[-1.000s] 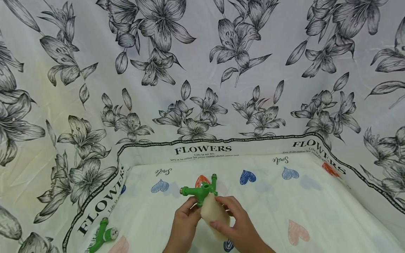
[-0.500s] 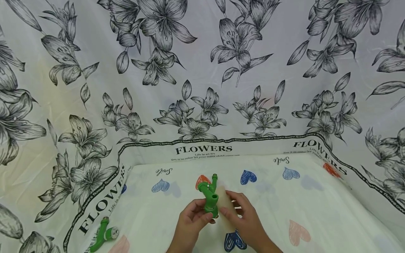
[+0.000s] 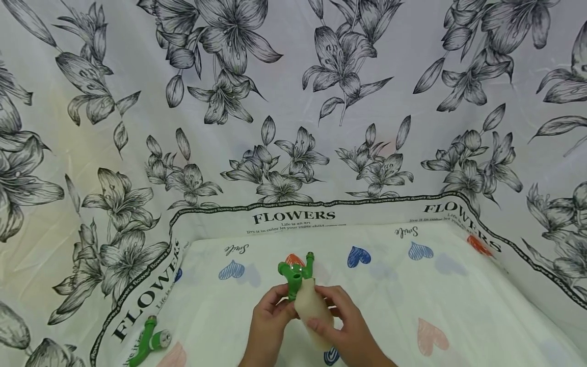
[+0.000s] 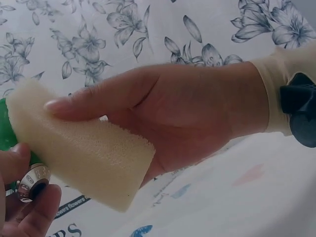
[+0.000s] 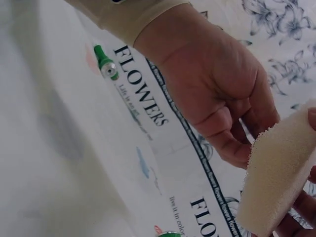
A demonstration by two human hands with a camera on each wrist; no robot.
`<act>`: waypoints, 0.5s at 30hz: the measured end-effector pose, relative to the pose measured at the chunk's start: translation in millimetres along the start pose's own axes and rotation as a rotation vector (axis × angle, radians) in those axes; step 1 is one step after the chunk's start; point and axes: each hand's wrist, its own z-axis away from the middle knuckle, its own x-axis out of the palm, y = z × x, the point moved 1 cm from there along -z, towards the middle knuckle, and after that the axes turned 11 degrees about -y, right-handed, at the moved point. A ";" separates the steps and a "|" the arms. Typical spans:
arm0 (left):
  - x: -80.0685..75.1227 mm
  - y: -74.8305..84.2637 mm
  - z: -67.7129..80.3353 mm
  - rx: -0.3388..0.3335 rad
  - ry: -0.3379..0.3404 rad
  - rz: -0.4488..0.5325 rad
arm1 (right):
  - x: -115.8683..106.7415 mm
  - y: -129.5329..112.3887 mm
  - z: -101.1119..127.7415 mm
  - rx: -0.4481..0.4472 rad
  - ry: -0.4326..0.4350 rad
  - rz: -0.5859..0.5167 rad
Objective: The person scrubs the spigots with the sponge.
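Observation:
My left hand (image 3: 269, 312) grips a green plastic tap (image 3: 293, 275) by its lower end and holds it above the cloth with its body pointing up and away. My right hand (image 3: 338, 318) pinches a beige sponge (image 3: 313, 312), which lies against the near side of the tap. In the left wrist view the sponge (image 4: 79, 148) lies under the right hand's thumb (image 4: 94, 98), and the tap's metal end (image 4: 32, 180) shows between my left fingers. The right wrist view shows the back of the left hand (image 5: 222, 89) beside the sponge (image 5: 276, 182).
A second green tap (image 3: 149, 340) lies on the cloth at the near left, also seen as the second green tap (image 5: 105, 61) in the right wrist view. The table cover (image 3: 435, 285) has heart prints. A flower-print sheet (image 3: 293, 102) stands behind and at both sides.
The left hand has turned the tap from lying sideways to pointing up and away. The sponge went from the tap's front to its right side and back onto its near side.

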 end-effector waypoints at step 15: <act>0.4 2.7 5.1 0.053 -0.108 0.004 | -5.2 4.7 -1.6 -0.038 0.006 0.022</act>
